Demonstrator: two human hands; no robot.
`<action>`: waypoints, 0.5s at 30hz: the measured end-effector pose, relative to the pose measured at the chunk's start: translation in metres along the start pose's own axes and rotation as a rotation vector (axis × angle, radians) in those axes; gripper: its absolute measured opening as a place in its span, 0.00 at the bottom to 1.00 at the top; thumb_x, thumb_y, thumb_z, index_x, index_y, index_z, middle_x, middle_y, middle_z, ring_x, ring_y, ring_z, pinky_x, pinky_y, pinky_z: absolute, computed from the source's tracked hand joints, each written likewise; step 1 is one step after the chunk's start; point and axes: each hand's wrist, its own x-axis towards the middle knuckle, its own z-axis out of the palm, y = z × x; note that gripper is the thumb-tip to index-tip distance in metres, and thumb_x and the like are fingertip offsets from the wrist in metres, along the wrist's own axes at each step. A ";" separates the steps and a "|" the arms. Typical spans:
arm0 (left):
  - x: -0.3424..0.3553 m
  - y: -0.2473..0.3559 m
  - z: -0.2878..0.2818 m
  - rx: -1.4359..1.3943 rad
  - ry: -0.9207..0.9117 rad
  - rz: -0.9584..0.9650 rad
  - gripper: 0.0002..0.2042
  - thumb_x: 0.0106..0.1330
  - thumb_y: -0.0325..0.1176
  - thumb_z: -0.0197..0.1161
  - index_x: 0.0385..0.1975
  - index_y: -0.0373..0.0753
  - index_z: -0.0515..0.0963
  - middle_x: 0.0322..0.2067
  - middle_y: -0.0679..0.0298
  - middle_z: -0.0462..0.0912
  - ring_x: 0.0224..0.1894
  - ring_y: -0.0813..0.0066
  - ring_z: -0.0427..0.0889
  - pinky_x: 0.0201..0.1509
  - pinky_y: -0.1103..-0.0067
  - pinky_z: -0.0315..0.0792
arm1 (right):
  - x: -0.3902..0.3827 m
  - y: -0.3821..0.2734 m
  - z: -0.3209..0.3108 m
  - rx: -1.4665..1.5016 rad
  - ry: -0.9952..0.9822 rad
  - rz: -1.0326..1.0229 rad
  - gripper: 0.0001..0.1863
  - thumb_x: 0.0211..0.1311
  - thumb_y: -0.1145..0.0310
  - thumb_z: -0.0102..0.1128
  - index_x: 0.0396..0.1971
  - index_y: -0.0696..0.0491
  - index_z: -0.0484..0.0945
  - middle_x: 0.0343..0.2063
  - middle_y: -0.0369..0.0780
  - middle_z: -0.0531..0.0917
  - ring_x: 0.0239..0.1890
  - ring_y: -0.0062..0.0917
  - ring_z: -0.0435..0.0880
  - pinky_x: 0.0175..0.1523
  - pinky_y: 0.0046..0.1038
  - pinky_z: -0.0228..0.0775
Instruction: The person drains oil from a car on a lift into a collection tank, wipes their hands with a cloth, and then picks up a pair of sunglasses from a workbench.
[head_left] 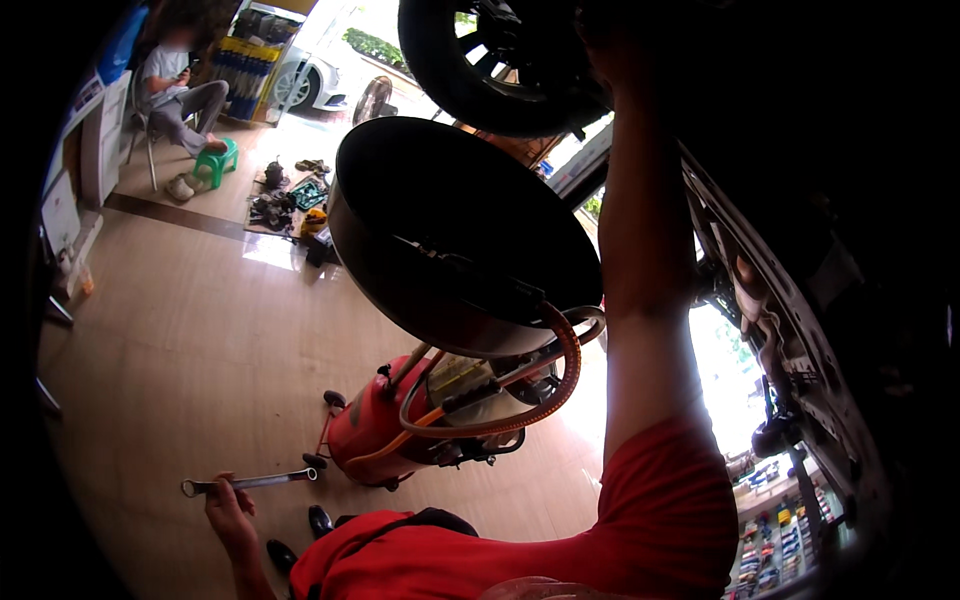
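My left hand (230,508) is closed around a double-ended ring spanner (262,481), held level at the lower left above the floor. My right arm reaches up, and my right hand (603,52) is in deep shadow under a raised vehicle, beside a wheel (490,70). Its fingers, and anything in them, are lost in the dark. Below that hand stands a wide black drain pan (450,210) on a red wheeled oil drainer tank (372,435). A ribbed orange-brown hose (572,385) loops from the pan's rim down beside the tank.
A person (180,90) sits on a chair at the far left, one foot on a green stool (217,160). Tools and parts (285,200) lie on the floor behind the pan. A fan (373,100) and a white car (305,85) are farther back.
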 end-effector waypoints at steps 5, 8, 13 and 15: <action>0.000 -0.003 -0.003 0.021 0.011 0.003 0.12 0.72 0.38 0.46 0.39 0.36 0.72 0.17 0.72 0.65 0.17 0.87 0.65 0.18 0.87 0.60 | 0.006 -0.001 -0.005 0.378 0.035 0.287 0.09 0.64 0.59 0.53 0.28 0.47 0.71 0.17 0.31 0.67 0.16 0.15 0.65 0.15 0.17 0.54; 0.001 -0.007 -0.001 0.031 -0.001 0.004 0.13 0.72 0.39 0.46 0.40 0.36 0.72 0.17 0.72 0.65 0.17 0.86 0.65 0.18 0.87 0.60 | 0.015 0.000 -0.024 0.284 0.076 0.157 0.07 0.65 0.62 0.52 0.27 0.46 0.70 0.15 0.31 0.66 0.15 0.15 0.64 0.14 0.17 0.54; -0.001 -0.004 -0.006 0.029 0.056 -0.011 0.13 0.72 0.39 0.46 0.41 0.35 0.73 0.17 0.72 0.65 0.17 0.87 0.65 0.18 0.87 0.60 | 0.015 0.016 0.016 -0.167 0.257 -0.189 0.09 0.64 0.68 0.47 0.23 0.44 0.67 0.11 0.31 0.63 0.10 0.17 0.62 0.11 0.19 0.50; 0.000 -0.003 -0.005 0.023 0.037 0.005 0.13 0.72 0.39 0.46 0.41 0.35 0.73 0.17 0.72 0.65 0.17 0.87 0.64 0.18 0.87 0.60 | 0.010 0.018 0.037 -0.208 0.313 -0.333 0.10 0.64 0.69 0.45 0.21 0.44 0.66 0.10 0.30 0.62 0.09 0.17 0.62 0.11 0.20 0.48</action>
